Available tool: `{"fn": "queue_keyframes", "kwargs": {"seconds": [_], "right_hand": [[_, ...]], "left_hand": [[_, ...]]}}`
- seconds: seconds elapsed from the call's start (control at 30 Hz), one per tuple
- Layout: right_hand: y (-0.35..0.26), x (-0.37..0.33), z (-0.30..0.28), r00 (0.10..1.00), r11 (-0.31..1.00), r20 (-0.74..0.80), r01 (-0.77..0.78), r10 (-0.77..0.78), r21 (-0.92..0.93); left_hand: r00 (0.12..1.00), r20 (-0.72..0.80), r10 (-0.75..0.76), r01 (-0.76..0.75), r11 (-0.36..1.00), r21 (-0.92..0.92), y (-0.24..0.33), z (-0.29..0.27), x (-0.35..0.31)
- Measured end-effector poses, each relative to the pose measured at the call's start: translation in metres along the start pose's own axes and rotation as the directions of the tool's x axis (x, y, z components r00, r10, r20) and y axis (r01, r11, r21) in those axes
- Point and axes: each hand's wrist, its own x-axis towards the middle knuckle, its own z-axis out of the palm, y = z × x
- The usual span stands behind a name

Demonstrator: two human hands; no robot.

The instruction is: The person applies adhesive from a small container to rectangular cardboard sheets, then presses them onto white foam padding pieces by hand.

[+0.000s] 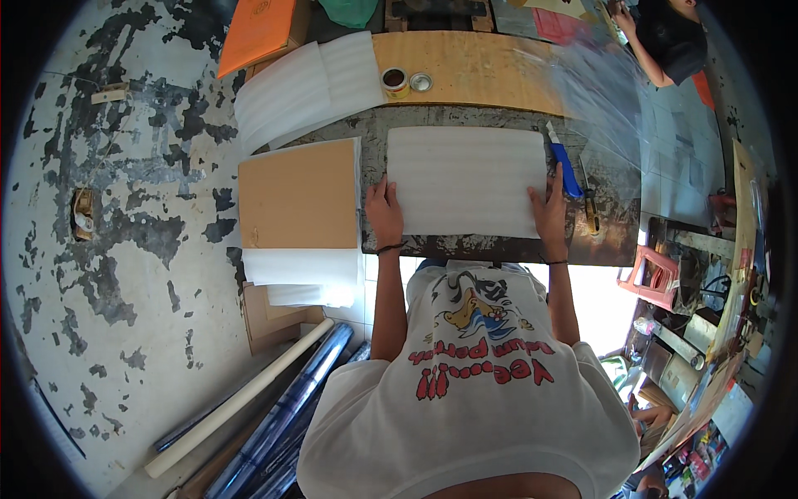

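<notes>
A white foam sheet (467, 179) lies flat on the dark worn table in front of me. My left hand (385, 214) is at its left edge, thumb over the foam and fingers along the outside. At the opposite edge, my right hand (549, 214) has its thumb on top and its fingers reaching up the side. Whether anything lies under the foam is hidden. Just beyond my right fingers is a blue utility knife (568, 169). A yellow-handled tool (592, 214) rests to the right of it.
A brown board (299, 195) lies on more foam at my left. Behind are other foam sheets (307, 87), a wooden plank (465, 66), an open can (395, 81) with its lid (421, 82), and clear plastic (603, 87). Rolls (283, 416) lean low left; a person (665, 37) is far right.
</notes>
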Motion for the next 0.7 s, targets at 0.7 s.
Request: {"fn": "queue_keyframes", "kwargs": {"seconds": [0.7], "right_hand": [[0.011,-0.005,0.024,0.969,0.993,-0.225,0.09,-0.104,-0.07]], "left_hand": [[1.0,0.008,-0.027,0.027,0.997,0.069,-0.002,0.019,0.003]]}}
